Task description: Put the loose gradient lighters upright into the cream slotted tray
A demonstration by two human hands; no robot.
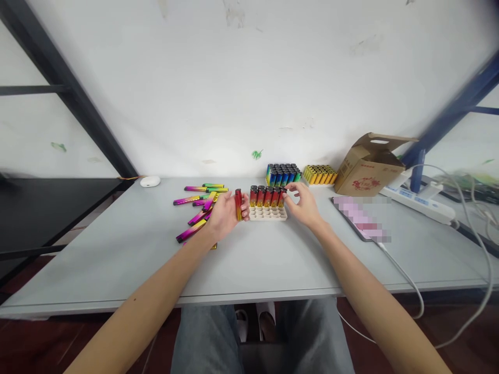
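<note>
A red and gold lighter [238, 204] stands upright in my left hand [227, 214], its fingers curled round it. Just right of it, a pale tray [268, 214] holds red and gold lighters [267, 197] in its back part; the front holes are bare. My right hand [302, 203] is at the tray's right end, thumb and forefinger closed on the end lighter [282, 196] there. Left of my left hand, several purple, yellow and green lighters [192, 229] lie loose on the table.
Behind the tray stand blue-green lighters [283, 175] and yellow lighters [320, 175]. An open cardboard box [366, 169], a phone [360, 218] with a cable and a power strip [421, 203] are on the right. A white case [150, 181] lies back left.
</note>
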